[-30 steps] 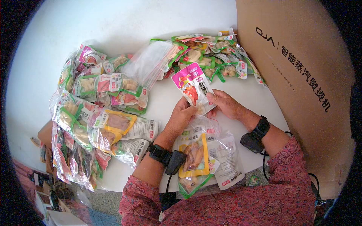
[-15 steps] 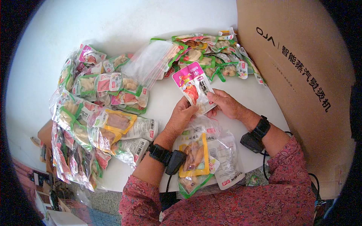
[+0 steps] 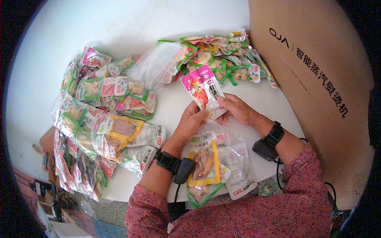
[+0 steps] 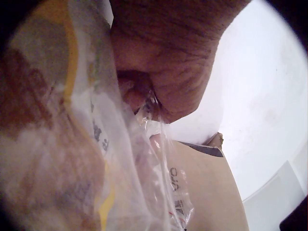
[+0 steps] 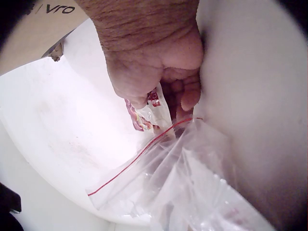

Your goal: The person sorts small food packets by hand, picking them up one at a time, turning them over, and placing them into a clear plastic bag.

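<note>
Both hands pinch a pink and white food packet upright above the table. The left hand has its thumb over the packet's lower left edge; the right hand pinches the right edge. Below them hangs a clear zip bag holding a yellow-framed packet and a white printed packet. In the left wrist view the left hand has curled fingers gathering the clear plastic. In the right wrist view the bag's red zip line runs just below the right hand.
Filled clear bags pile up along the left of the white table. Flat empty zip bags lie at the back centre, beside more filled bags. A large cardboard box stands on the right.
The packet has tilted very slightly in the hands. Both hands keep nearly the same place and grip.
</note>
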A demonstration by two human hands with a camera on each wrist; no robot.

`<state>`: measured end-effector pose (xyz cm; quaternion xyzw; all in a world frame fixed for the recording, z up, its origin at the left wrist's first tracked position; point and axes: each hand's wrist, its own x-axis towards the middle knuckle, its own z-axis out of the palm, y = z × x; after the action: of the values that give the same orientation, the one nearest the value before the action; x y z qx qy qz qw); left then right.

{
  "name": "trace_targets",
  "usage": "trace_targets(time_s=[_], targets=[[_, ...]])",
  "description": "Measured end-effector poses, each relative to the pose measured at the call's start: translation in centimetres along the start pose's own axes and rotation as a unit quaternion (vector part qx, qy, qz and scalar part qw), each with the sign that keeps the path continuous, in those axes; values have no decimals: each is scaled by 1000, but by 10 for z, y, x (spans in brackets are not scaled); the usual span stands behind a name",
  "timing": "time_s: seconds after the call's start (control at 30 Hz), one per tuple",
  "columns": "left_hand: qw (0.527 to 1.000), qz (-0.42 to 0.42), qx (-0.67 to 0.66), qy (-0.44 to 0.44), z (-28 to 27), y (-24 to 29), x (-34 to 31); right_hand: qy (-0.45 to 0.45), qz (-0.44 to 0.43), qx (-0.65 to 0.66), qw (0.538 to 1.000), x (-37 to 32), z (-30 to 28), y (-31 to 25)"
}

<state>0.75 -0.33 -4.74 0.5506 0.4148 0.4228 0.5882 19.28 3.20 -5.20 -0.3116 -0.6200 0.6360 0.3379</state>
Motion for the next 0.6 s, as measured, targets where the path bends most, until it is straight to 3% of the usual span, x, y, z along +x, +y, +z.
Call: trace_targets(time_s=[0.6], targets=[[999,22,-31,8,4,1,-2,-3,10,25,1000,-3,3,-6]])
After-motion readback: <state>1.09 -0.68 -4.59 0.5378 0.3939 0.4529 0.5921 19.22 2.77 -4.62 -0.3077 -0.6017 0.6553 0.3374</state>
